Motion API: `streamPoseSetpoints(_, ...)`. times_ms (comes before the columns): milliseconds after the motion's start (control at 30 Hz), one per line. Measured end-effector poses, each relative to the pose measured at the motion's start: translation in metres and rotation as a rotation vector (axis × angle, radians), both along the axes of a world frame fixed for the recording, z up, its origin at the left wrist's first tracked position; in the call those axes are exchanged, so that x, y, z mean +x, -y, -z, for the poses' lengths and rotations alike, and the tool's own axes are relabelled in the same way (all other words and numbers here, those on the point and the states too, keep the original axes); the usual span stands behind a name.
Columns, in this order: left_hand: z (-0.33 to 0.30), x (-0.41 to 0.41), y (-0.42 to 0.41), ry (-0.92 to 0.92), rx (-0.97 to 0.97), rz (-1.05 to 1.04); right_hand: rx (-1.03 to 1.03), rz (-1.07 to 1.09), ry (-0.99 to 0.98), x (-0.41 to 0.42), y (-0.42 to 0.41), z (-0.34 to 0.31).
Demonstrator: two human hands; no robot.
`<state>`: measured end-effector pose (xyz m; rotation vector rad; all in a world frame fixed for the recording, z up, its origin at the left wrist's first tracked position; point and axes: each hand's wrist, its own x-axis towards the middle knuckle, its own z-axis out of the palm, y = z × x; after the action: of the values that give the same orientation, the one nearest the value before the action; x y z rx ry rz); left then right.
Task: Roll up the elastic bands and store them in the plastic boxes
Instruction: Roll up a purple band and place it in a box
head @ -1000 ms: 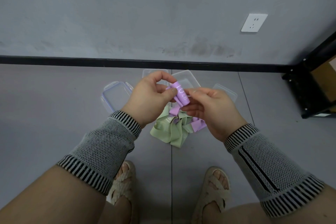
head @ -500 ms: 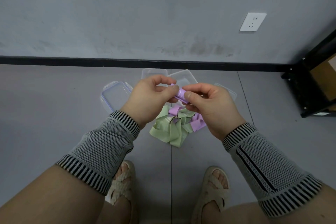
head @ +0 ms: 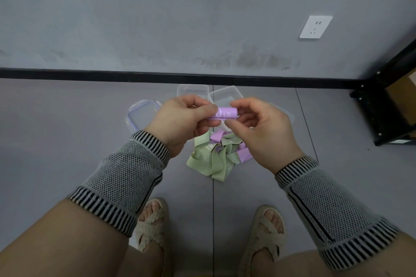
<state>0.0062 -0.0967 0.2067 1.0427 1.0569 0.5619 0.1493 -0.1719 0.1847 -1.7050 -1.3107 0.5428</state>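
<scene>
A purple elastic band (head: 225, 113), rolled into a tight short cylinder printed "LB", lies level between my two hands. My left hand (head: 180, 119) pinches its left end with thumb and fingers. My right hand (head: 258, 128) pinches its right end from above and below. Under the hands, a loose heap of green elastic bands (head: 211, 159) and purple bands (head: 244, 154) lies on the floor. Clear plastic boxes stand behind the heap: one (head: 192, 90) and another (head: 226, 94) side by side, partly hidden by my hands.
A clear lid with blue-tinted clips (head: 140, 114) lies left of the hands, another lid (head: 288, 116) peeks out at the right. A black shelf frame (head: 387, 105) stands at the far right by the wall. My sandalled feet (head: 153, 222) are below the heap.
The purple band hung partly unrolled a second ago; it is now a tight roll held level between both hands, which have spread slightly apart.
</scene>
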Motion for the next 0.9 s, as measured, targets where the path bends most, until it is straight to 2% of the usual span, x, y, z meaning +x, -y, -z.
streamPoseSetpoints(133, 0.001, 0.001, 0.001, -0.039, 0.057, 0.003, -0.011, -0.015, -0.107, 0.001, 0.001, -0.001)
streamPoseSetpoints(300, -0.003, -0.003, 0.006, -0.199, 0.400, 0.171, -0.035, 0.020, -0.218, 0.009, 0.001, -0.006)
streamPoseSetpoints(400, -0.001, -0.004, 0.006, -0.272, 0.513, 0.206, -0.042, -0.008, -0.253, 0.013, 0.002, -0.007)
streamPoseSetpoints(533, 0.001, -0.005, 0.002, -0.231, 0.508, 0.181, -0.042, -0.054, -0.266, 0.016, 0.003, -0.010)
streamPoseSetpoints(767, -0.004, -0.008, 0.005, -0.031, 0.368, 0.146, -0.030, -0.108, -0.321, 0.020, 0.005, -0.017)
streamPoseSetpoints(900, -0.005, -0.010, 0.006, -0.052, 0.391, 0.171, -0.099, -0.161, -0.301, 0.022, 0.007, -0.019)
